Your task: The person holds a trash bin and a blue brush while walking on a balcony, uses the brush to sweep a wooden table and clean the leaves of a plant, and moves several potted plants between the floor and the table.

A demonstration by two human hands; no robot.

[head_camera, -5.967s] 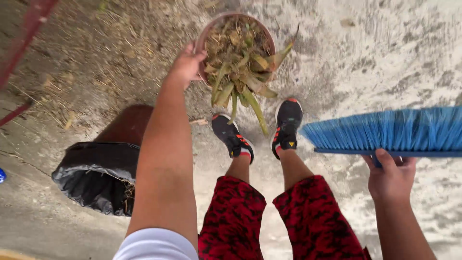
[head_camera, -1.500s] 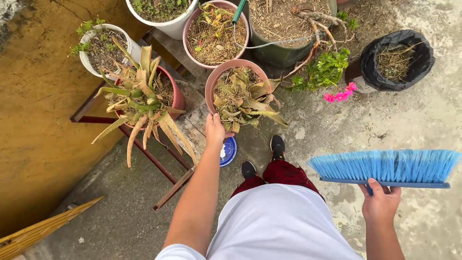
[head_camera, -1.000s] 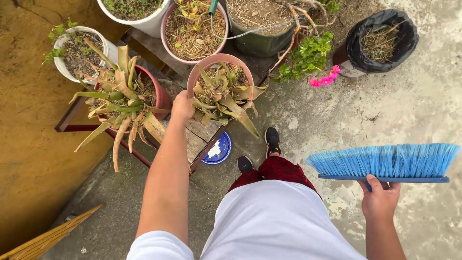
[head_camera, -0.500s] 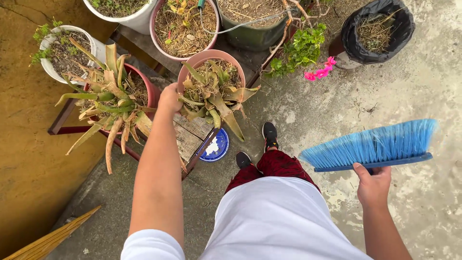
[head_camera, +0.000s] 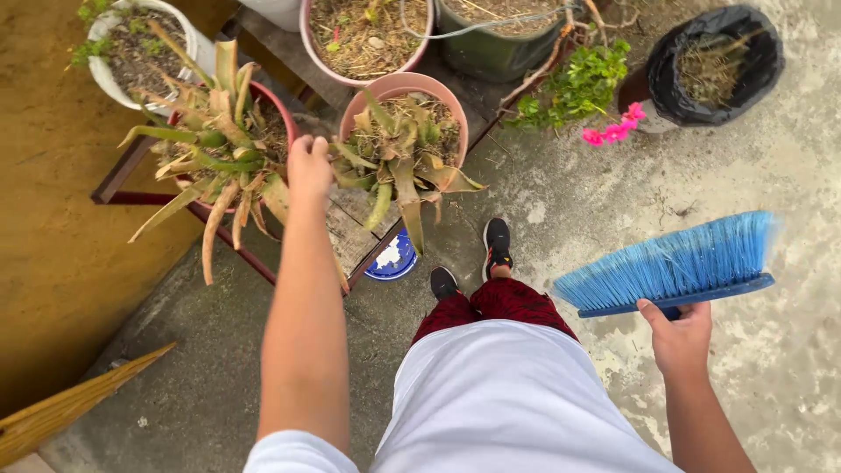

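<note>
Soft, even daylight reaches me from overhead; shadows are faint and diffuse, the deepest pooled under the blue broom head [head_camera: 670,264] on the pale concrete floor [head_camera: 745,175]; no glare anywhere; I see wide-angle stretching at the frame edges, slight softness on my left hand [head_camera: 309,164], and crisp focus across the centre.

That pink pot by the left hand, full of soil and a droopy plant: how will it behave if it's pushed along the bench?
The pink pot looks filled with soil, so probably heavy for its size. Its base seems narrower than the rim, and it sits near the wooden bench edge, so a high push might tip it. The left hand is at the rim; the drooping leaves would likely just flop.
</note>
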